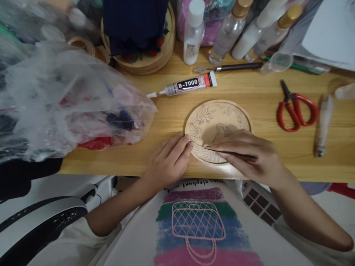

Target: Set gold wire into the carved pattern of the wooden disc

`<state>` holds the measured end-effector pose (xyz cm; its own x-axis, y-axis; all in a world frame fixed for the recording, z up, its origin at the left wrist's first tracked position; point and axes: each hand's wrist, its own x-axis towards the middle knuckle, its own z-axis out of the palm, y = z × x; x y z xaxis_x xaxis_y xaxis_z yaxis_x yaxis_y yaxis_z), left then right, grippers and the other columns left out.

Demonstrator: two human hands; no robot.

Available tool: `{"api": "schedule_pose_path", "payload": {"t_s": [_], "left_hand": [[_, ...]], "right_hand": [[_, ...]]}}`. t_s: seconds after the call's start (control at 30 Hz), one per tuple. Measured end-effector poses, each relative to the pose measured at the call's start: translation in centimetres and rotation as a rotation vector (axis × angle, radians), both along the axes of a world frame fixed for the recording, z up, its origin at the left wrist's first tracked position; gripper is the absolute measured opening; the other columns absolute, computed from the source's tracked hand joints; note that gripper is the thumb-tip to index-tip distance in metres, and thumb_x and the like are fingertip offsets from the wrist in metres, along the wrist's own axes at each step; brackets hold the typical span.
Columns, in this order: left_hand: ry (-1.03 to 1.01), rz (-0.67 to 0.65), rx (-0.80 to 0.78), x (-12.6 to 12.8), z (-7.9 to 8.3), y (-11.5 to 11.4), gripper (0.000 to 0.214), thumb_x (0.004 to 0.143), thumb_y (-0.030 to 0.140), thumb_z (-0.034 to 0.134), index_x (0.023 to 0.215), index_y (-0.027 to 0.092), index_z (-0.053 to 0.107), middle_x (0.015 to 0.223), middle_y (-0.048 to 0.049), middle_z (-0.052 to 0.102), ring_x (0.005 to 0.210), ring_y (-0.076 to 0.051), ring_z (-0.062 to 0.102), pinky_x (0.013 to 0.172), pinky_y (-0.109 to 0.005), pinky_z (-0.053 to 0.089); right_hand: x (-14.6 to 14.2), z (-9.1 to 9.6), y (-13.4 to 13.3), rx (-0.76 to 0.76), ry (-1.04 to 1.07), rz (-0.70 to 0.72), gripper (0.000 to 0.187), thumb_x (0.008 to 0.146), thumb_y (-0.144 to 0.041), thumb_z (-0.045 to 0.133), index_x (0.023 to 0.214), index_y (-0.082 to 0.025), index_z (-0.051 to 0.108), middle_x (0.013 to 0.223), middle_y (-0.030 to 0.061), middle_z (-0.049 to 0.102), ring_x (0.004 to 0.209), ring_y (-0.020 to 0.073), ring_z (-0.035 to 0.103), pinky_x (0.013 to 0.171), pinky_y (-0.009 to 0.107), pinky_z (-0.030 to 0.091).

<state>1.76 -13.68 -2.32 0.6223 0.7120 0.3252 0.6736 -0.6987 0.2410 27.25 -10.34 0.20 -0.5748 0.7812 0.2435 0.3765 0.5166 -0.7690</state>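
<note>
1 patterned round disc (206, 123); left hand (169, 162) at rim, fingers outstretched; right hand (251, 155) pinching 1 slim dark tool (235, 152), possibly tweezers.

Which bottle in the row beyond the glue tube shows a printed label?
The white-capped bottle at the row's left end; no label shows on the other bottles.

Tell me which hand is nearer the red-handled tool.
Right hand: left of and below the red-handled tool in the picture; left hand is farther left, at the round board.
</note>
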Motion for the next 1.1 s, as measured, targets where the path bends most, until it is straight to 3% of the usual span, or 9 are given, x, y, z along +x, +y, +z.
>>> {"api": "schedule_pose_path", "payload": {"t_s": [0.17, 0.33, 0.73, 0.9, 1.1], "left_hand": [[0.016, -0.013, -0.021, -0.2, -0.1, -0.1, 0.037, 0.095, 0.014, 0.054, 0.13, 0.006, 0.058, 0.129, -0.0175, 0.066, 0.128, -0.03, 0.059, 0.105, -0.042, 0.052], [0.064, -0.06, 0.027, -0.4, 0.0, 0.1, 0.038, 0.094, 0.008, 0.046, 0.129, 0.011, 0.06, 0.129, -0.008, 0.069, 0.127, -0.027, 0.059, 0.102, -0.038, 0.054], [0.081, -0.062, -0.029, -0.5, 0.2, 0.1, 0.034, 0.095, 0.011, 0.048, 0.127, 0.008, 0.061, 0.128, -0.0104, 0.068, 0.127, -0.028, 0.058, 0.102, -0.04, 0.051], [0.082, -0.052, 0.022, -0.2, 0.2, 0.3, 0.032, 0.095, 0.011, 0.048, 0.123, 0.006, 0.063, 0.126, -0.0097, 0.07, 0.119, -0.029, 0.062, 0.098, -0.039, 0.052], [0.064, -0.061, 0.025, -0.2, 0.2, 0.3, 0.031, 0.093, 0.01, 0.05, 0.121, 0.004, 0.063, 0.125, -0.012, 0.07, 0.118, -0.03, 0.063, 0.095, -0.041, 0.052]], "right_hand": [[-0.1, -0.1, 0.1, 0.024, -0.01, 0.026, 0.024, 0.091, -0.012, 0.061, 0.112, -0.023, 0.067, 0.103, 0.0059, 0.077, 0.092, 0.018, 0.073, 0.079, 0.035, 0.055], [0.0, -0.1, 0.5, 0.038, -0.012, 0.075, 0.024, 0.092, -0.012, 0.06, 0.112, -0.023, 0.067, 0.103, 0.0058, 0.077, 0.094, 0.0177, 0.073, 0.079, 0.035, 0.055], [0.3, 0.0, 1.7, 0.046, 0.017, 0.161, 0.02, 0.091, -0.011, 0.062, 0.108, -0.019, 0.068, 0.097, 0.0064, 0.078, 0.094, 0.017, 0.073, 0.086, 0.034, 0.056], [0.3, 0.1, 1.7, -0.001, 0.018, 0.129, 0.022, 0.09, -0.011, 0.063, 0.109, -0.021, 0.068, 0.097, 0.0055, 0.077, 0.091, 0.0164, 0.073, 0.085, 0.034, 0.056], [-0.3, 0.4, 0.5, 0.071, -0.046, 0.044, 0.022, 0.09, -0.012, 0.061, 0.11, -0.021, 0.066, 0.102, 0.0067, 0.077, 0.093, 0.0186, 0.073, 0.079, 0.035, 0.054]]}}
